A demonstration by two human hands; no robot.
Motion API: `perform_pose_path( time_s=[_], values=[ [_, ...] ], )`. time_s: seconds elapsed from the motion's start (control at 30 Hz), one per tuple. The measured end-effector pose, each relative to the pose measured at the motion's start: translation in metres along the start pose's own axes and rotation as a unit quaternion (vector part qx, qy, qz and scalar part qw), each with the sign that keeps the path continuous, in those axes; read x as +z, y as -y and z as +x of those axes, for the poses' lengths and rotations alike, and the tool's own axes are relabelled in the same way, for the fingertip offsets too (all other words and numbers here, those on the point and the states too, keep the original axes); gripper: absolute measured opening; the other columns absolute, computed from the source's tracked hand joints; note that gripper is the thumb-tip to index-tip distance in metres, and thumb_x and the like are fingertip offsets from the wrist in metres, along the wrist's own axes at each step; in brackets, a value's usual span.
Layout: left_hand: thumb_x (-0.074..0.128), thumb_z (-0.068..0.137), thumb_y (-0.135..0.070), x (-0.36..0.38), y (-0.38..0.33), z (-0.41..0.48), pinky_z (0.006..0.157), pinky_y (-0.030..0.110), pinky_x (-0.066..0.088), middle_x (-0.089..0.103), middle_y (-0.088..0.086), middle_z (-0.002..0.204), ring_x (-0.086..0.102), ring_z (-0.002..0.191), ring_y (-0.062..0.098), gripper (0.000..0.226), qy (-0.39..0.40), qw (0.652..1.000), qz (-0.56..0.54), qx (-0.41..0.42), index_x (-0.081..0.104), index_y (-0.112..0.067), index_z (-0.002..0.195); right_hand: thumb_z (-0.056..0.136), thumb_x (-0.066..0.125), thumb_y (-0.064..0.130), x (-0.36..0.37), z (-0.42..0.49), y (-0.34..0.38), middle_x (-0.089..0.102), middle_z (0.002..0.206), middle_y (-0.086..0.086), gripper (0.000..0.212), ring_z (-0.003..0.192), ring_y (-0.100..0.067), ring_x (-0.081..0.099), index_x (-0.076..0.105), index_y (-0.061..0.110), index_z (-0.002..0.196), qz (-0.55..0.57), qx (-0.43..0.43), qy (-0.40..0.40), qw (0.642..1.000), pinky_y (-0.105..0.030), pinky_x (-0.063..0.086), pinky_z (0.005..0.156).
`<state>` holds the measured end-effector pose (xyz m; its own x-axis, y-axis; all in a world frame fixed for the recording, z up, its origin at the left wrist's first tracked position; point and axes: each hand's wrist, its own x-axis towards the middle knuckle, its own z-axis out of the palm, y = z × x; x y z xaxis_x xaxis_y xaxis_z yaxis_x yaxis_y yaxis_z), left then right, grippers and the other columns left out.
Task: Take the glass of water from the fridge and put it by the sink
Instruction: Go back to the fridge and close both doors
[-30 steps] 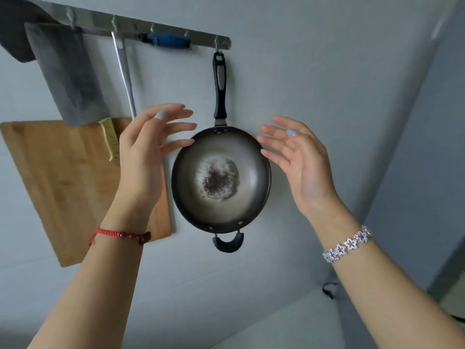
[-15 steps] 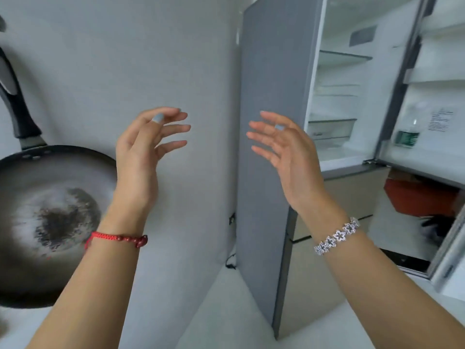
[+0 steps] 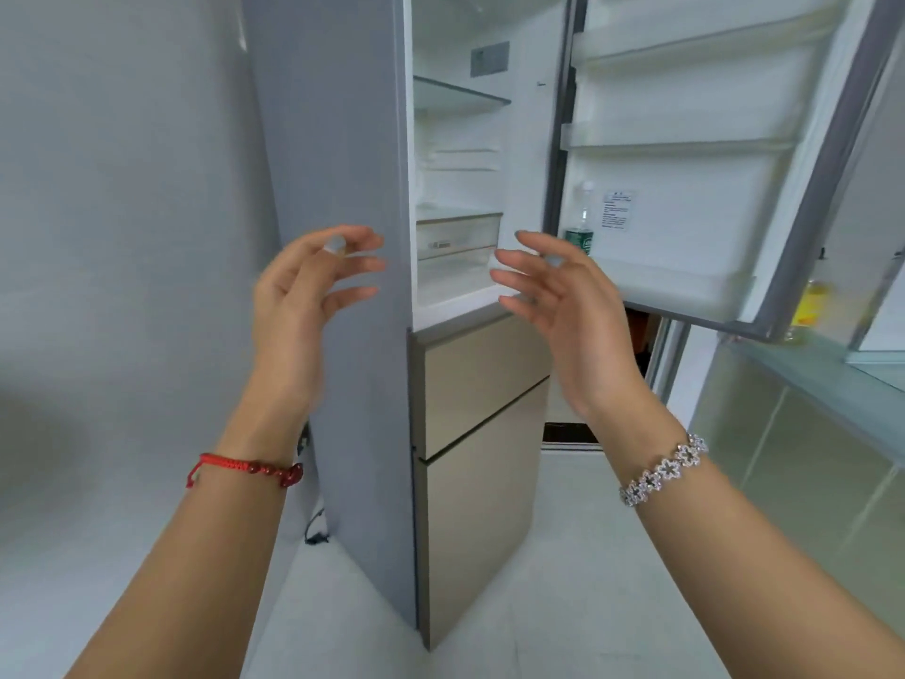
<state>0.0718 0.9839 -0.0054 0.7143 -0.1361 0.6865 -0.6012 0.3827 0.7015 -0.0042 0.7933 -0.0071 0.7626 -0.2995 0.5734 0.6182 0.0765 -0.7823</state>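
The fridge (image 3: 343, 188) stands ahead with its upper door (image 3: 685, 164) swung open to the right. White shelves and a clear drawer (image 3: 458, 235) show inside; I see no glass of water in the visible part. My left hand (image 3: 303, 296) is raised in front of the fridge's grey side, fingers apart and holding nothing. My right hand (image 3: 563, 306) hovers before the open compartment's lower edge, also spread and holding nothing. The sink is out of view.
A plastic bottle with a green label (image 3: 582, 223) stands in the lower door bin. A yellow bottle (image 3: 810, 306) sits on a glass counter (image 3: 808, 384) at right. The beige lower fridge drawers (image 3: 480, 384) are closed. A grey wall fills the left.
My view has swung right from the hanging pan and cutting board to the open fridge. Both hands have stayed raised and spread, holding nothing.
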Motion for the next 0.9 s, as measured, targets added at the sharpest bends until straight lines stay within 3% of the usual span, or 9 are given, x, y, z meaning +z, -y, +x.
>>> perform_pose_path(
  time_s=[0.27, 0.47, 0.73, 0.9],
  values=[
    [0.042, 0.09, -0.018, 0.082, 0.054, 0.039, 0.081, 0.035, 0.053, 0.068, 0.002, 0.104, 0.068, 0.095, 0.021, 0.025, 0.044, 0.999, -0.032, 0.0, 0.067, -0.022, 0.092, 0.082, 0.041, 0.019, -0.09, 0.041, 0.004, 0.07, 0.099, -0.002, 0.03, 0.096, -0.017, 0.067, 0.064, 0.02, 0.103, -0.032, -0.016, -0.049, 0.998, -0.028, 0.052, 0.083],
    [0.05, 0.081, -0.03, 0.144, 0.091, 0.061, 0.079, 0.03, 0.054, 0.068, 0.004, 0.104, 0.068, 0.093, 0.019, 0.022, 0.06, 0.997, -0.049, -0.008, 0.067, -0.021, 0.092, 0.083, 0.042, 0.02, -0.153, 0.065, 0.009, 0.072, 0.095, 0.002, 0.029, 0.095, -0.016, 0.067, 0.065, 0.022, 0.1, -0.064, -0.03, -0.068, 0.995, -0.026, 0.052, 0.08],
    [0.047, 0.089, -0.022, 0.203, 0.14, 0.083, 0.084, 0.036, 0.054, 0.072, -0.006, 0.096, 0.067, 0.096, 0.023, 0.021, 0.076, 0.994, -0.071, -0.029, 0.068, -0.023, 0.089, 0.083, 0.043, 0.023, -0.216, 0.087, 0.001, 0.07, 0.102, -0.004, 0.029, 0.098, -0.018, 0.066, 0.063, 0.019, 0.104, -0.083, -0.011, -0.105, 0.991, -0.032, 0.051, 0.089],
    [0.048, 0.089, -0.02, 0.231, 0.16, 0.105, 0.082, 0.034, 0.052, 0.071, 0.0, 0.098, 0.066, 0.096, 0.025, 0.02, 0.1, 0.991, -0.091, -0.024, 0.067, -0.019, 0.091, 0.092, 0.038, 0.015, -0.241, 0.105, -0.006, 0.069, 0.102, -0.004, 0.028, 0.097, -0.018, 0.066, 0.063, 0.019, 0.104, -0.098, -0.019, -0.122, 0.987, -0.034, 0.051, 0.09]
  ],
)
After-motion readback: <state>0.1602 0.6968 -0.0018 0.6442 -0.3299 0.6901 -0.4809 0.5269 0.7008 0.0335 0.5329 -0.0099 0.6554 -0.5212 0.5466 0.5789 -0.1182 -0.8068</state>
